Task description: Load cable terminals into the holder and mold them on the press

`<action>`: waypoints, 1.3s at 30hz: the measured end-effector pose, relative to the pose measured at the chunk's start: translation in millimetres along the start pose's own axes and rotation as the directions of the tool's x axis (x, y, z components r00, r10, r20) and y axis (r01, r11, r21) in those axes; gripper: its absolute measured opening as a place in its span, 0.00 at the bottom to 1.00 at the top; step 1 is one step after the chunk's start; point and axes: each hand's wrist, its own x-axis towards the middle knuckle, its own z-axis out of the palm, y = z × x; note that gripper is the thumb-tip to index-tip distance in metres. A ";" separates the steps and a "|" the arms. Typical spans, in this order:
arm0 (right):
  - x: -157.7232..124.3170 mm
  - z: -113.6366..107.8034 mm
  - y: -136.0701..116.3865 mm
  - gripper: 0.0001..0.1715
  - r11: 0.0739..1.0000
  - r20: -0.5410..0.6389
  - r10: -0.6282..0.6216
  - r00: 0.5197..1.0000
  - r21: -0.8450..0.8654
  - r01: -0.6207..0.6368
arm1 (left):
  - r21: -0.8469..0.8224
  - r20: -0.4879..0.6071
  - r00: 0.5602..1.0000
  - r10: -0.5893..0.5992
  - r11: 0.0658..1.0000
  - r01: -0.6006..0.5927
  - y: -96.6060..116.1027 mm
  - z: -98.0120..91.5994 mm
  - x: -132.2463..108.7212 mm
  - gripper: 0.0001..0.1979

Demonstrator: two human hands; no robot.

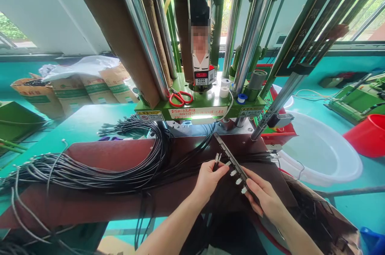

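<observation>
My left hand (207, 181) is closed on a few black cable ends (217, 162) with small metal connectors sticking up between the fingers. Its fingertips are beside a long dark metal bar (226, 151). My right hand (266, 197) grips the lower end of this bar, which is held at a slant over the brown board. Several silvery connectors (238, 181) protrude from the bar's left side. A bundle of black cables (120, 179) lies curved across the board to the left. More cables with metal ends (270, 156) lie right of the bar.
A green press (198, 104) with shiny columns stands ahead, red scissors (180, 98) and tape rolls on its ledge. The brown board (114, 152) fronts it. At right are a white tub (319, 146) and red bucket (368, 134); sacks (72, 88) stand at left.
</observation>
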 end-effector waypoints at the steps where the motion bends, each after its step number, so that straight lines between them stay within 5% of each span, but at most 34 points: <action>1: 0.1 0.2 0.1 0.34 1.000 -0.007 0.002 1.000 0.007 -0.002 | -0.001 -0.002 1.000 -0.007 1.000 0.007 0.2 -0.2 0.2 0.12; 12: 0.0 4.0 0.6 0.37 0.999 -0.035 0.001 0.999 -0.041 -0.002 | -0.046 -0.039 0.999 -0.010 0.999 0.008 0.7 -0.6 3.1 0.17; 19: -2.0 8.8 0.9 0.35 0.991 -0.033 -0.058 0.998 -0.119 0.053 | 0.004 -0.069 0.992 0.108 0.994 -0.108 -4.4 -2.5 3.2 0.20; 25: -2.2 1.9 0.9 0.35 0.998 -0.060 -0.030 0.998 -0.053 0.026 | -0.281 -0.163 0.985 0.063 0.954 -0.108 0.6 -5.0 0.2 0.18; 32: -1.1 -1.2 -0.2 0.34 0.996 0.026 -0.023 0.999 -0.082 0.025 | -0.184 0.123 0.990 -0.069 0.979 0.091 7.4 -12.7 0.9 0.18; 39: -1.4 -1.7 -2.2 0.34 0.994 0.048 -0.011 0.999 -0.105 0.016 | -0.183 0.185 0.975 -0.121 0.971 0.155 10.5 -17.2 4.0 0.20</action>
